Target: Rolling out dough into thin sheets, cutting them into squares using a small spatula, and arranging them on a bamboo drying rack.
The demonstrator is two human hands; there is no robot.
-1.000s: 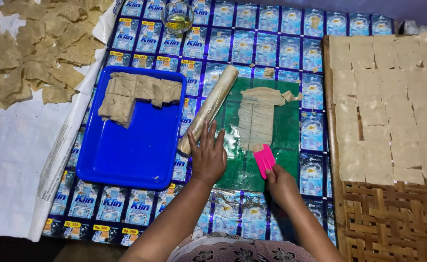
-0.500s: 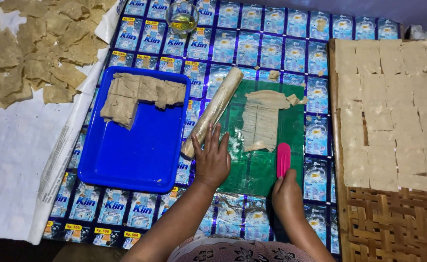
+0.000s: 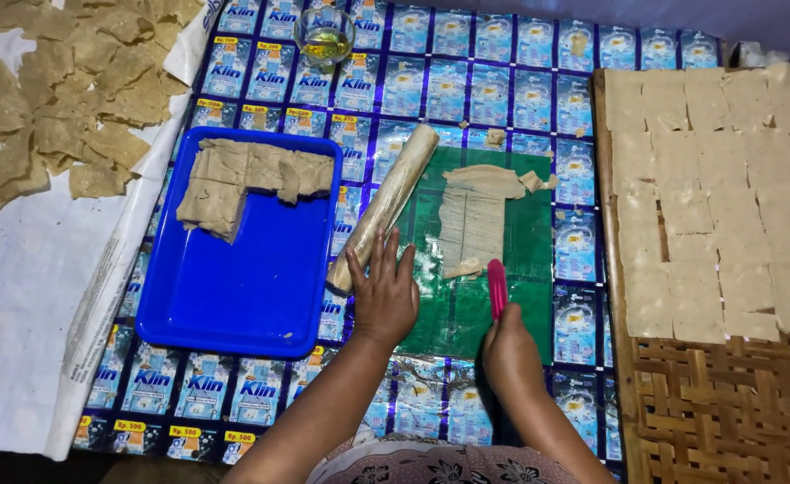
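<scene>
My left hand point(image 3: 384, 294) lies flat with fingers spread on the green plastic sheet point(image 3: 520, 233), its fingertips beside the lower end of a wooden rolling pin point(image 3: 386, 203). In my right hand point(image 3: 508, 351) I grip a pink scraper point(image 3: 496, 287), held edge-on just below the thin rolled dough sheet point(image 3: 471, 220) on the green plastic. Small dough scraps sit at the dough's upper right corner.
A blue tray point(image 3: 251, 278) with a slab of dough point(image 3: 243, 179) lies to the left. Dried pale squares cover white paper point(image 3: 27, 269) at far left. A woven bamboo tray point(image 3: 727, 412) with cut dough squares point(image 3: 718, 188) fills the right. A small glass of oil point(image 3: 324, 38) stands at the top.
My right hand has turned the pink scraper from flat to edge-on and shifted it down to the dough's lower end. My left hand has stayed by the rolling pin.
</scene>
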